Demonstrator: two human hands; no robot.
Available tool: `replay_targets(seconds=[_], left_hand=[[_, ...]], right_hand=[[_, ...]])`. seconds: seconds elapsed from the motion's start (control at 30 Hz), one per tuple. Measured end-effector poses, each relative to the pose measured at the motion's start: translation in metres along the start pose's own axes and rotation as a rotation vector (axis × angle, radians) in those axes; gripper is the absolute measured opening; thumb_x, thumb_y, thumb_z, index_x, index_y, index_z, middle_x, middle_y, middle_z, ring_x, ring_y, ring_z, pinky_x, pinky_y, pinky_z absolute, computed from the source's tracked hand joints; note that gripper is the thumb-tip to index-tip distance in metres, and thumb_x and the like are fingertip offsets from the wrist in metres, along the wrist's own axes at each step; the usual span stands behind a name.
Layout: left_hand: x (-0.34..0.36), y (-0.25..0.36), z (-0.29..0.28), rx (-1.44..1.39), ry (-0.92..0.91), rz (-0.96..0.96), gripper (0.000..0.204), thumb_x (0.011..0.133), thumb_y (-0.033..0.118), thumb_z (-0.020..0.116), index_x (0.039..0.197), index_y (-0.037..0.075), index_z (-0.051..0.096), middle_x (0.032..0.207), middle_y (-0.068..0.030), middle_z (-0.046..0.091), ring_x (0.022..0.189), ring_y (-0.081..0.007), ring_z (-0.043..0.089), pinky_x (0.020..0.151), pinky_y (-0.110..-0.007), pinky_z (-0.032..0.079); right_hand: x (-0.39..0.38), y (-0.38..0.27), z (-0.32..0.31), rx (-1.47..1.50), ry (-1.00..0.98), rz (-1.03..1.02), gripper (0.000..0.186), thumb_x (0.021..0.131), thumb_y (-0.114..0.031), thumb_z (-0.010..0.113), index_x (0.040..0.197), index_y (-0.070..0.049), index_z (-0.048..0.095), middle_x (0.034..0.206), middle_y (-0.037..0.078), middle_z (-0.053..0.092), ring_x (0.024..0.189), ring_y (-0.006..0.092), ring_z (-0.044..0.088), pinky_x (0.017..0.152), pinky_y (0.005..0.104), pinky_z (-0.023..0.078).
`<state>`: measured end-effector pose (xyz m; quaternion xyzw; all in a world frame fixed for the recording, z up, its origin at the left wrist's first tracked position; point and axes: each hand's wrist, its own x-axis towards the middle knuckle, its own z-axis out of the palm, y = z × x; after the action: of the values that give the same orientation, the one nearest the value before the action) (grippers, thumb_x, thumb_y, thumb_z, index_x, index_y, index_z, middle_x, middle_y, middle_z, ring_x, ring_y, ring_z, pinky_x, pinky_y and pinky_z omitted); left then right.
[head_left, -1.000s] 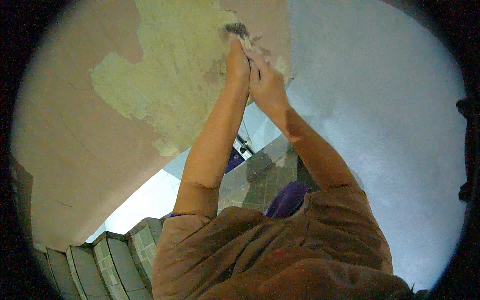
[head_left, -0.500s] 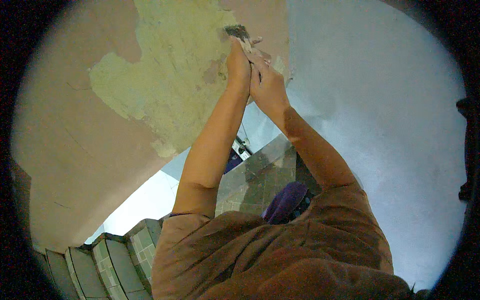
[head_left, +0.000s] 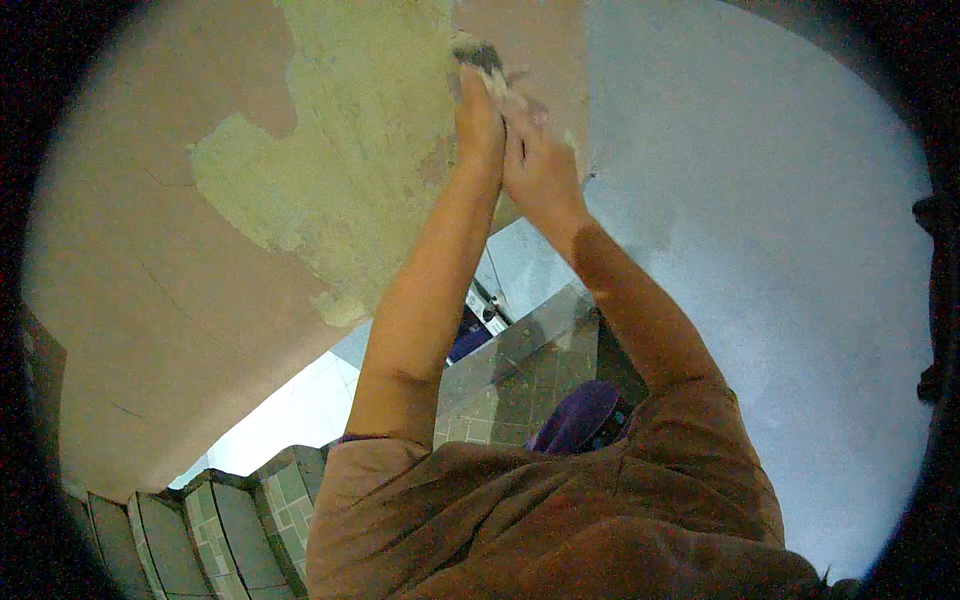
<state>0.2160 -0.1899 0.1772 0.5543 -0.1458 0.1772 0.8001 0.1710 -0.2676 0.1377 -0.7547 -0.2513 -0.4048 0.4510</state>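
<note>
Both of my hands are raised together against a wall, gripping a flat hand tool with a wide dark head point(head_left: 478, 52) and a pale handle. My left hand point(head_left: 480, 125) has its thumb up near the head. Pressed against it, my right hand point(head_left: 542, 170) closes round the lower part of the handle; its fingertips are blurred. The head touches or nearly touches the wall at the right border of a rough yellow-green patch point(head_left: 350, 140). Smooth pinkish-tan paint point(head_left: 130, 260) surrounds this patch. Whether the dark head is a blade or bristles, I cannot tell.
A pale blue-grey wall point(head_left: 760, 220) meets the tan one at a vertical corner on the right. Tiled stairs point(head_left: 240, 520) descend at the lower left. Below my arms are a tiled ledge point(head_left: 500, 390), a purple shoe or slipper point(head_left: 580, 415) and a brightly lit floor point(head_left: 280, 410).
My hands and the tool have shifted slightly up along the wall. The whole view has moved a little, so the patch appears farther right and lower. The grip looks the same.
</note>
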Motion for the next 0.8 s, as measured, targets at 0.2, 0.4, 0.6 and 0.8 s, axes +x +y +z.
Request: replay_targets(seconds=[0.2, 0.4, 0.6, 0.8], left_hand=[[0.025, 0.015, 0.01, -0.083, -0.118, 0.073, 0.051, 0.1, 0.045, 0.024, 0.111, 0.004, 0.052, 0.097, -0.0142, 0.063, 0.071, -0.0265, 0.058, 0.064, -0.041, 0.051], [-0.005, 0.0, 0.003, -0.042, -0.071, -0.022, 0.051, 0.101, 0.045, 0.023, 0.114, 0.005, 0.052, 0.101, -0.0133, 0.063, 0.074, -0.025, 0.059, 0.068, -0.04, 0.052], [0.03, 0.022, 0.015, 0.021, -0.113, 0.131, 0.065, 0.099, 0.053, 0.018, 0.102, 0.0, 0.056, 0.074, -0.0173, 0.063, 0.054, -0.0252, 0.056, 0.055, -0.036, 0.051], [0.004, -0.004, 0.003, -0.071, 0.07, -0.009, 0.051, 0.1, 0.044, 0.021, 0.109, 0.005, 0.051, 0.099, -0.0173, 0.065, 0.069, -0.0269, 0.06, 0.061, -0.04, 0.052]], right_hand=[[0.023, 0.002, -0.004, 0.011, 0.06, 0.007, 0.029, 0.093, -0.018, 0.043, 0.116, -0.008, 0.056, 0.101, 0.026, 0.061, 0.089, 0.0452, 0.058, 0.077, 0.0518, 0.047], [-0.001, 0.004, 0.003, 0.013, 0.099, -0.003, 0.029, 0.093, -0.017, 0.045, 0.118, -0.009, 0.056, 0.099, 0.025, 0.062, 0.087, 0.0447, 0.059, 0.074, 0.0503, 0.048], [0.034, -0.001, -0.003, 0.05, 0.136, -0.047, 0.027, 0.093, -0.017, 0.045, 0.114, -0.007, 0.058, 0.105, 0.024, 0.061, 0.092, 0.044, 0.059, 0.079, 0.0478, 0.049], [0.001, -0.006, -0.004, 0.033, 0.012, 0.062, 0.026, 0.093, -0.015, 0.044, 0.114, -0.006, 0.056, 0.111, 0.024, 0.06, 0.098, 0.0441, 0.057, 0.082, 0.0464, 0.049]])
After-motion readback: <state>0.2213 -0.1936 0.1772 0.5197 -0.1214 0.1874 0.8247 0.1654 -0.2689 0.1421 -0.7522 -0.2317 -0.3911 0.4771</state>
